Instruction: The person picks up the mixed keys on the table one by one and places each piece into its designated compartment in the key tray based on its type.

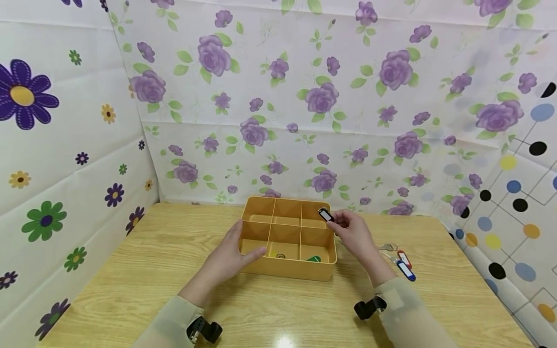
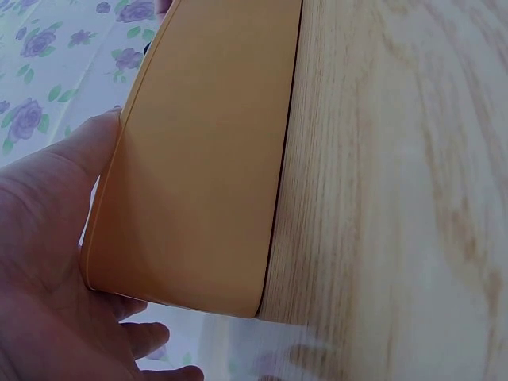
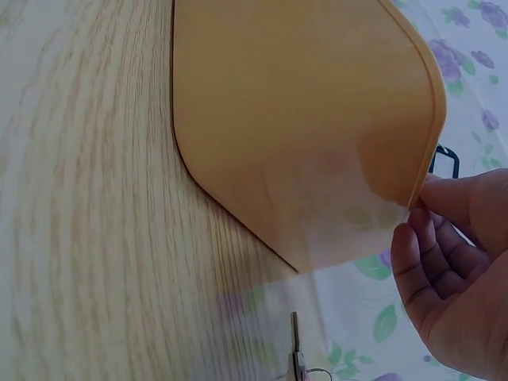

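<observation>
A yellow-orange organizer box (image 1: 287, 268) with several compartments sits on the table. My left hand (image 1: 227, 256) rests against its front left corner, with the thumb by the front rim and the other fingers along the left side. At the back right compartment, my right hand (image 1: 354, 234) pinches a black key tag (image 1: 325, 214) with a white label. In the right wrist view, only a piece of the black tag (image 3: 447, 161) shows behind the box rim. A green tag (image 1: 314, 259) lies in the front right compartment. A small ring (image 1: 280, 256) and something yellow lie in the front middle one.
Right of the box, a red key tag (image 1: 404, 259) and a blue key tag (image 1: 406, 270) lie on the wooden table (image 1: 174, 241) with their keys (image 1: 387, 247). Flowered sheets hang behind and to the left, and a dotted sheet (image 1: 518, 232) hangs on the right.
</observation>
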